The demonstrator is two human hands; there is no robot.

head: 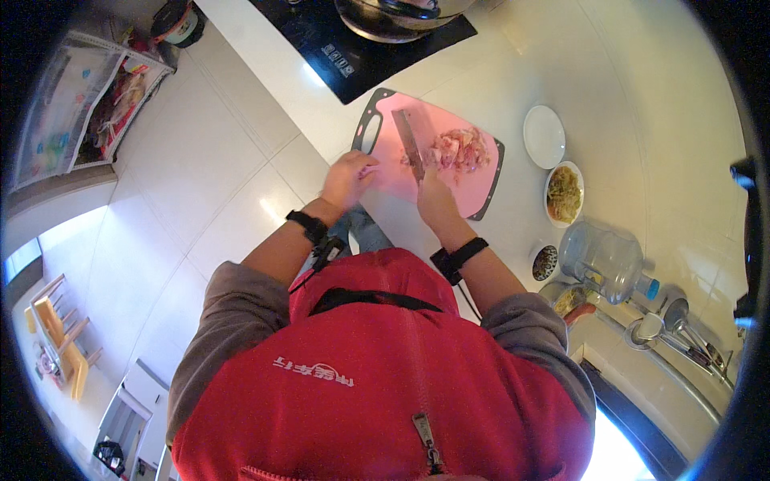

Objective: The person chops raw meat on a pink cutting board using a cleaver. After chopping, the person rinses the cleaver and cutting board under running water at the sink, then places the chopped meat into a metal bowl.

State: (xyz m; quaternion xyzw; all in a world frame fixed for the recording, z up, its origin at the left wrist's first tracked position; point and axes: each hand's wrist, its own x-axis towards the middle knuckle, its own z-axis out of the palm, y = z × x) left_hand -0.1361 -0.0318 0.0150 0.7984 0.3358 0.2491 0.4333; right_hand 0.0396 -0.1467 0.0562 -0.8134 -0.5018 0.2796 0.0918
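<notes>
A pink cutting board (457,195) with a dark rim lies on the white counter. My right hand (436,195) grips the handle end of a cleaver (408,138), whose blade stands over the board, just left of a heap of chopped raw meat (462,149). Small scraps of meat cling near the blade. My left hand (352,175) is at the board's lower left edge, beside the board's handle opening, its fingers curled and slightly blurred. Whether the fingertips touch anything cannot be told.
Beyond the board is a black cooktop (325,54) with a metal pot (391,24). To the right stand an empty white plate (544,137), a dish of shredded food (564,193), a small bowl (544,263), a large plastic water bottle (604,261) lying on its side, and several metal utensils (680,330).
</notes>
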